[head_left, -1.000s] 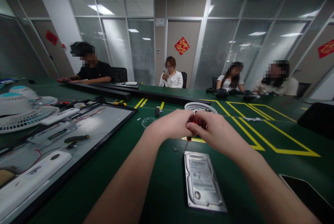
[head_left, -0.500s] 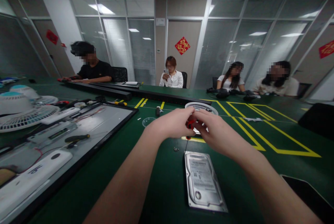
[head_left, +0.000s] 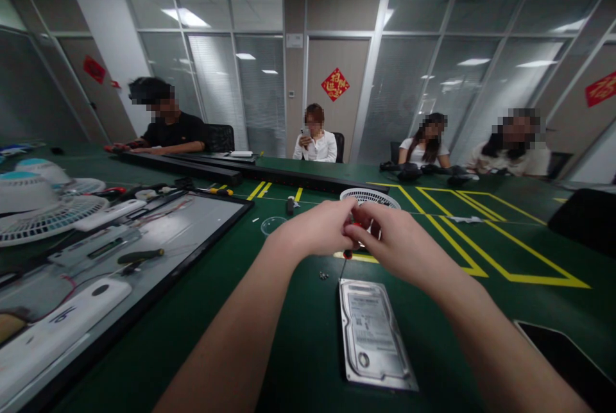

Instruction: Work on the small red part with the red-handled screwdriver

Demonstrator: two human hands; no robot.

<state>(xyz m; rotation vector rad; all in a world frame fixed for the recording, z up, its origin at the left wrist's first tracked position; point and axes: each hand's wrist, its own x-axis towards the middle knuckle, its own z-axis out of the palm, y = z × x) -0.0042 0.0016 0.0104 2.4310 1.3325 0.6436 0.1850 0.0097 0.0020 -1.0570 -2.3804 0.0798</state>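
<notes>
A silver hard drive (head_left: 375, 336) lies label up on the green table. Over its far left corner stands a screwdriver (head_left: 347, 255), its thin shaft reaching down to that corner. Its red and black handle is mostly covered by my fingers. My left hand (head_left: 325, 227) is closed about the handle from the left. From the right, my right hand (head_left: 392, 230) curls its thumb and fingers round the top of the same handle. Several small screws (head_left: 324, 276) sit in a little heap left of the drive's far corner.
A black-framed panel (head_left: 212, 220) with loose parts and another screwdriver (head_left: 140, 256) spreads across the left. Behind my hands are a clear dish (head_left: 273, 226) and a white round grille (head_left: 373, 196). A dark tablet-like device (head_left: 563, 362) lies lower right. Several people sit across the table.
My right thumb and fingers have shifted on the screwdriver handle, closing nearer to the left fingertips. The drive and the screws have stayed in place; the view moved very slightly.
</notes>
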